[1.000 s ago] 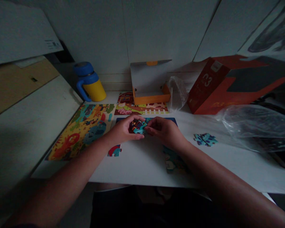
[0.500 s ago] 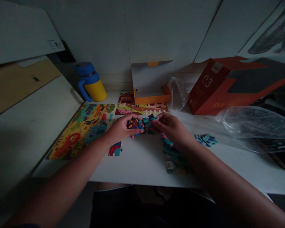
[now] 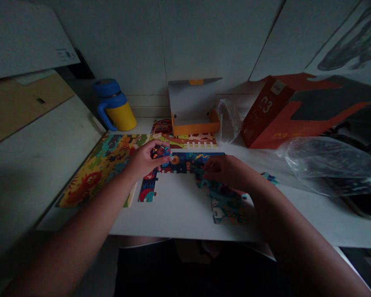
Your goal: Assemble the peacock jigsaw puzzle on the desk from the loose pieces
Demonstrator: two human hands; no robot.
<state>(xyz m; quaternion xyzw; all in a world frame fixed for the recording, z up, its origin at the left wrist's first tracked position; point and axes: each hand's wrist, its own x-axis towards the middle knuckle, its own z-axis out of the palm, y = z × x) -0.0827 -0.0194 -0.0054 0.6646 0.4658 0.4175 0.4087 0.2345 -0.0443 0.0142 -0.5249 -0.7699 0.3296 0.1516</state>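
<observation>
My left hand (image 3: 150, 159) is closed around several dark, colourful puzzle pieces (image 3: 161, 153), thumb on top. On the white table, a partly joined jigsaw puzzle (image 3: 182, 162) has a dark blue row along its far side. Its left strip (image 3: 147, 192) runs toward me in red and blue. A teal section (image 3: 230, 209) lies at the right, partly under my right forearm. My right hand (image 3: 224, 171) has its fingers pinched at a teal puzzle piece (image 3: 200, 178), just below the row's right half. My fingers hide part of that piece.
A yellow animal picture (image 3: 92, 173) lies left and a farm picture (image 3: 182, 141) behind. Further back stand a blue-yellow mug (image 3: 122, 111), an open orange box (image 3: 196, 128), and a red-orange box (image 3: 266, 117). Plastic wrap (image 3: 315, 165) and loose puzzle pieces (image 3: 269, 178) lie right.
My hands have moved apart, the left one leftward with its pieces, the right one rightward and slightly nearer me. The dark blue row between them now shows.
</observation>
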